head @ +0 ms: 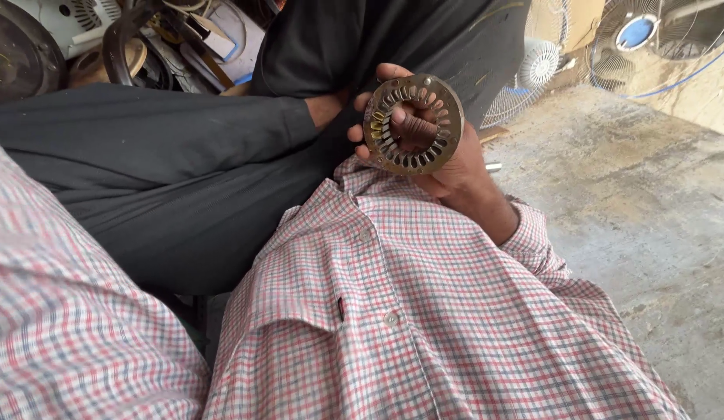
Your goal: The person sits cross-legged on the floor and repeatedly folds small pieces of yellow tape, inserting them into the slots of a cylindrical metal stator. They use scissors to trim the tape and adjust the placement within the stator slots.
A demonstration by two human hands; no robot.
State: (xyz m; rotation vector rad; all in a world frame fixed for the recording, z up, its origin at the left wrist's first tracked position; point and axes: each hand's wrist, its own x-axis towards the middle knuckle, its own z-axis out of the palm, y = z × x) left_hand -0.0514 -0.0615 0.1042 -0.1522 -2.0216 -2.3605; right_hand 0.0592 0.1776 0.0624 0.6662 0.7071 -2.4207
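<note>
Left to right: my left hand is out of view, only its checked sleeve [74,327] showing, so I cannot tell its grip. Centre, dark trousers [183,171] and checked shirt front [424,327]. My right hand [447,167] grasps a slotted metal stator ring [413,123], fingers threaded through its bore, above my lap. Right, concrete floor [650,210] and fans [650,35]. Risk, as I judge it: the ring could slide off the fingers onto the concrete

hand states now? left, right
Left hand: not in view; only a checked sleeve shows.
Right hand: closed on the round slotted brass-coloured metal ring.
</note>
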